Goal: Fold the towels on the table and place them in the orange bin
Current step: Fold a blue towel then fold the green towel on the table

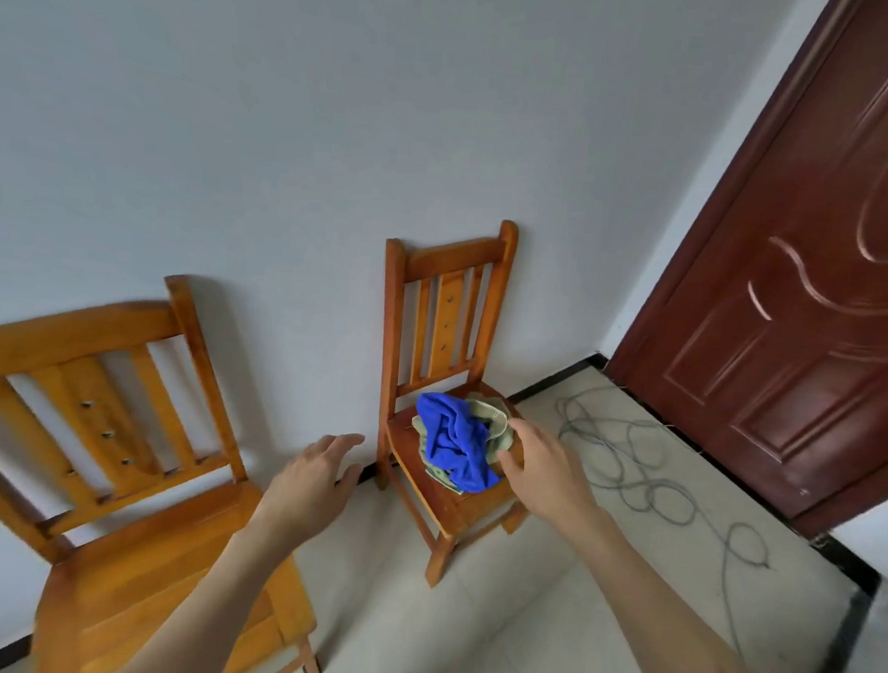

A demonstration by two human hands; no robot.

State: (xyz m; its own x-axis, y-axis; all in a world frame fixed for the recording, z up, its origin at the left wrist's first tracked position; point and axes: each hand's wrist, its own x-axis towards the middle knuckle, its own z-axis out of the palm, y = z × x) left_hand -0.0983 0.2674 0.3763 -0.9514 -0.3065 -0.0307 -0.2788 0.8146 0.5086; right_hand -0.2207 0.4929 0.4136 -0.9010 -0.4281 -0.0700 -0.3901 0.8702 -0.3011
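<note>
A crumpled blue towel (pixel 456 440) lies on top of a pale green towel (pixel 494 417) on the seat of a small wooden chair (pixel 446 305) against the wall. My right hand (pixel 541 459) reaches over the seat's right side, fingers apart, right beside the towels and perhaps touching the green one's edge. My left hand (pixel 316 471) hovers open to the left of that chair, holding nothing. No orange bin and no table are in view.
A second wooden chair (pixel 118 422) stands close at the left. A grey cable (pixel 645 475) lies looped on the tiled floor to the right. A dark red door (pixel 803 303) fills the right side.
</note>
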